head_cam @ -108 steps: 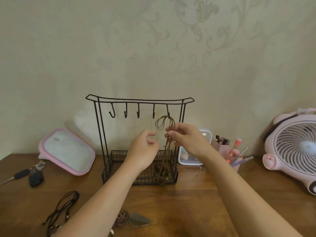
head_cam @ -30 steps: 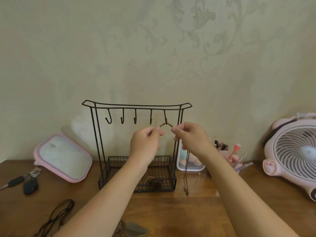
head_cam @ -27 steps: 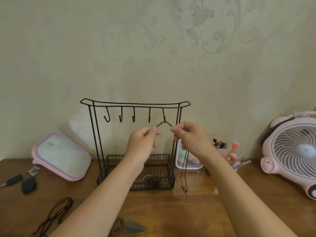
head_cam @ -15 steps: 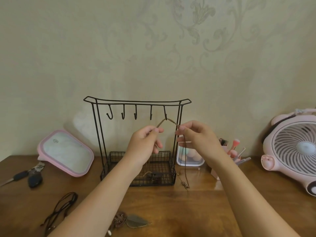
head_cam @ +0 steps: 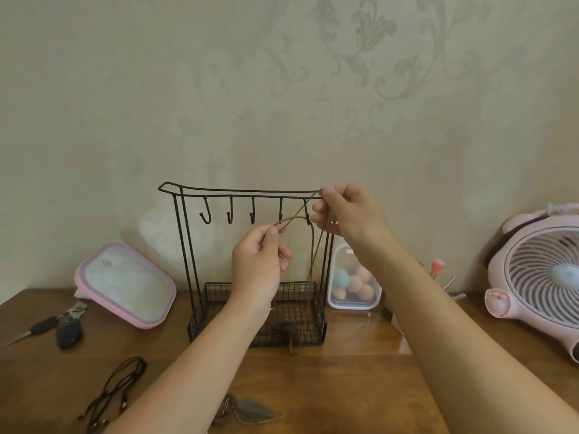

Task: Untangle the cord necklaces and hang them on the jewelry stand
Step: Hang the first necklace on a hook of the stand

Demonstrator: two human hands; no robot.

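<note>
Open air lies above the stand (head_cam: 244, 191) and in front of its four left hooks (head_cam: 230, 214). The rightmost hook (head_cam: 308, 218) is crowded by the right hand (head_cam: 347, 214) and by the cord (head_cam: 291, 218), which both hands pinch and which spans across to the left hand (head_cam: 257, 267). The wall (head_cam: 282, 89) stands close behind. A pink lid (head_cam: 125, 283) leans just left of the stand and a clear box (head_cam: 354, 286) sits just right, leaving narrow gaps. On the bench (head_cam: 344, 386), a black necklace (head_cam: 119, 386) and leaf pendant (head_cam: 250, 413) lie front left, keys (head_cam: 62, 325) far left, a fan (head_cam: 545, 277) far right; bare wood shows between the forearms.
</note>
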